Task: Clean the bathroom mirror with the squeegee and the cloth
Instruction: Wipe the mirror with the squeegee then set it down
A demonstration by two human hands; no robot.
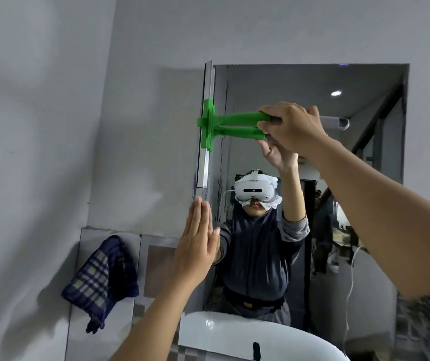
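A green squeegee point(232, 120) with a long silver blade point(207, 121) stands upright against the left edge of the bathroom mirror point(287, 82). My right hand point(290, 127) grips its handle from the right, and the handle lies level. My left hand point(195, 246) is flat with fingers together, palm pressed to the mirror's lower left edge, holding nothing. A blue and white checked cloth point(102, 277) hangs on the tiled wall to the left of the mirror, away from both hands. The mirror shows streaks near its left side.
A white basin point(224, 334) sits below the mirror at the bottom. Grey wall fills the left and top. The mirror reflects a person wearing a headset, and a room behind.
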